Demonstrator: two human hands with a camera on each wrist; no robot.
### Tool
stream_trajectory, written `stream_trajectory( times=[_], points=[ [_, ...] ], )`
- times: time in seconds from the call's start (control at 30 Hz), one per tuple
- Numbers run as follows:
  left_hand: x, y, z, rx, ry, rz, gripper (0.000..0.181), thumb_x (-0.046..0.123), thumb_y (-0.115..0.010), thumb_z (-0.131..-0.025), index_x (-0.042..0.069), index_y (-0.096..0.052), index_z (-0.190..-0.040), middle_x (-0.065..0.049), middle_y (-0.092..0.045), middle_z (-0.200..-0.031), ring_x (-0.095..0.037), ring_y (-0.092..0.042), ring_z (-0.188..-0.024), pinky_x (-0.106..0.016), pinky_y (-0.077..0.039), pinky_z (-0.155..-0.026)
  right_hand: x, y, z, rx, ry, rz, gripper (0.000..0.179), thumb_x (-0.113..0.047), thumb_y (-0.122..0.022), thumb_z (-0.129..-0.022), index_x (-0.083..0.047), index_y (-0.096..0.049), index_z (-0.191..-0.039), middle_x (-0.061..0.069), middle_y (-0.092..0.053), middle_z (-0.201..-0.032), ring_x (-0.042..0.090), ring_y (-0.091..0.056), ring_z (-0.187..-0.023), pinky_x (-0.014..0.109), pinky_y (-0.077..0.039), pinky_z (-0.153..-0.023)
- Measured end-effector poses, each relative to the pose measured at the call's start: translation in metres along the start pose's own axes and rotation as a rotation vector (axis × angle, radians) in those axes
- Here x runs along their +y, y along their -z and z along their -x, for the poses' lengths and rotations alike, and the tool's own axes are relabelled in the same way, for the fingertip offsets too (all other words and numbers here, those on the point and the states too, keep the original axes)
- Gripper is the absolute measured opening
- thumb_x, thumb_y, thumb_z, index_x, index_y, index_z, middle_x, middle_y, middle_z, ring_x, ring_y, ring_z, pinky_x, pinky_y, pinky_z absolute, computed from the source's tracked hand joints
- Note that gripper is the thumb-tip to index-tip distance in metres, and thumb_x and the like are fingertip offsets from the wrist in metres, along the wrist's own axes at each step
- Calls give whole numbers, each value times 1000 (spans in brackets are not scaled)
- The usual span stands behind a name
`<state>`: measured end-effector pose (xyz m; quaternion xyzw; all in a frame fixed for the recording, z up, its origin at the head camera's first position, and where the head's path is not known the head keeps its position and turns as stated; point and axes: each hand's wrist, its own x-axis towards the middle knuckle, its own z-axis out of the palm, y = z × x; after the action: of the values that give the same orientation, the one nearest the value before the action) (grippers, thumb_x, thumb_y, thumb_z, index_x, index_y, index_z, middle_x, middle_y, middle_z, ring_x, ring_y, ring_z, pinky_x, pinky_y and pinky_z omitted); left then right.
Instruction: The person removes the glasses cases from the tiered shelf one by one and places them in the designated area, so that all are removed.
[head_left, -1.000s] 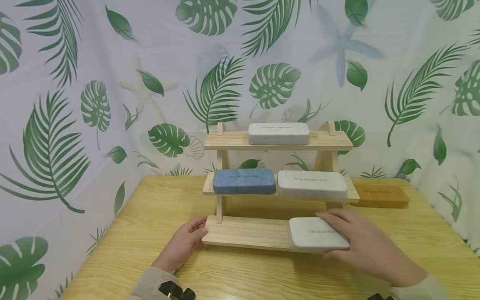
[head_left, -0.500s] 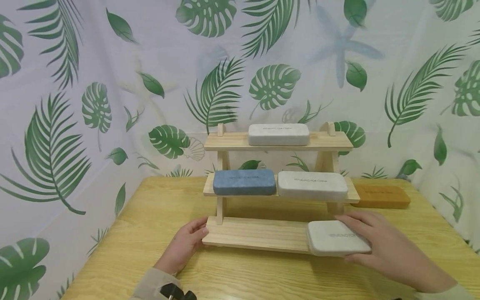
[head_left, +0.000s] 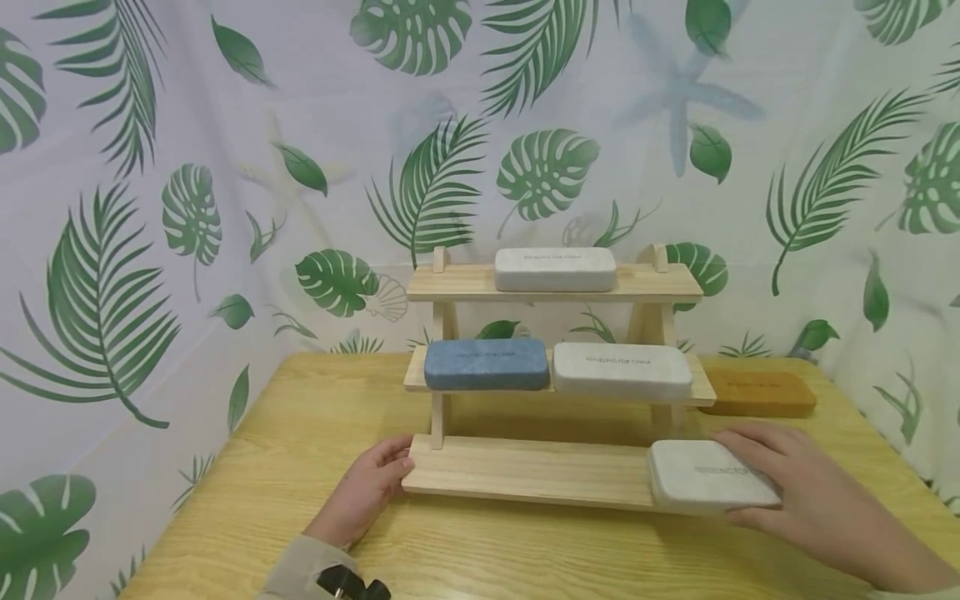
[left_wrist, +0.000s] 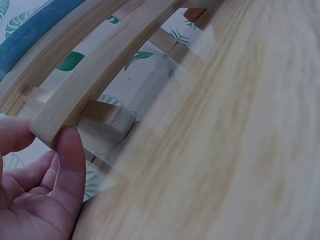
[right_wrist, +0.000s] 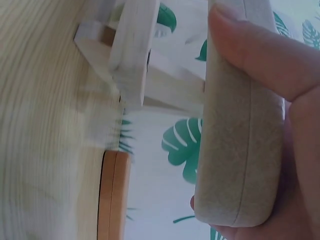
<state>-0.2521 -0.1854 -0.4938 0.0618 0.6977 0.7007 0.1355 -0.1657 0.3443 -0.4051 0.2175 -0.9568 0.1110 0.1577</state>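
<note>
My right hand (head_left: 810, 492) grips a white glasses case (head_left: 693, 477) by its right end, thumb in front and fingers behind. In the right wrist view this case (right_wrist: 240, 150) is off the tabletop, with a seam along its side. It overlaps the right end of the bottom board of a three-tier wooden shelf (head_left: 525, 471) in the head view. With thumb and fingers, my left hand (head_left: 367, 483) pinches the left end of that board; the left wrist view shows the pinch on the board's corner (left_wrist: 50, 127) closely.
A blue glasses case (head_left: 486, 364) and another white case (head_left: 622, 369) sit side by side on the middle tier. A third white case (head_left: 555, 269) lies on the top tier. Behind the shelf's right side, an orange-brown case (head_left: 761, 393) rests on the wooden table (head_left: 300, 417).
My right hand has moved the white glasses case rightward along the bottom board to its right end. The left hand has stayed on the board's left end.
</note>
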Motion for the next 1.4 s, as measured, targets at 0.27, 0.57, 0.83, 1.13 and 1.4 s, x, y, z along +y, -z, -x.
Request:
stream_trajectory(
  times=[0.27,0.57,0.83,1.13,1.4],
  points=[
    [1,-3,1,-22,-9,23,57,20,-55,-107,-6,-34,-153,-21,-50,-137,-21,-55,-117,-30,-48,-96,22,4,11,-5,-77,15,91,-55,-88,-69,-13,-56,-143,17,-52,-132,41,-48,-112,61,-47,-80],
    [1,-1,1,-24,-2,24,59,23,-56,-106,-5,-34,-154,-21,-47,-143,-22,-52,-123,-30,-45,-100,48,6,19,66,-73,48,94,-44,-95,-62,-8,-57,-140,17,-51,-129,43,-47,-111,61,-42,-80],
    [0,2,1,-15,10,48,59,21,-58,-105,-3,-35,-154,-21,-46,-144,-19,-53,-118,-26,-48,-92,72,3,17,0,-133,73,100,-43,-93,-67,-5,-48,-148,25,-49,-127,50,-46,-109,68,-40,-79],
    [2,2,1,-36,0,52,58,19,-56,-106,-5,-33,-154,-23,-45,-145,-19,-54,-116,-26,-50,-88,101,-5,16,30,-91,97,99,-37,-92,-70,-2,-45,-149,26,-48,-126,52,-44,-109,69,-37,-85],
    [2,2,1,-36,7,43,58,19,-56,-106,-5,-33,-154,-22,-45,-145,-19,-54,-118,-27,-49,-91,122,-12,6,-59,-143,97,98,-41,-88,-77,2,-40,-150,34,-38,-137,62,-31,-121,76,-25,-94]
  ],
)
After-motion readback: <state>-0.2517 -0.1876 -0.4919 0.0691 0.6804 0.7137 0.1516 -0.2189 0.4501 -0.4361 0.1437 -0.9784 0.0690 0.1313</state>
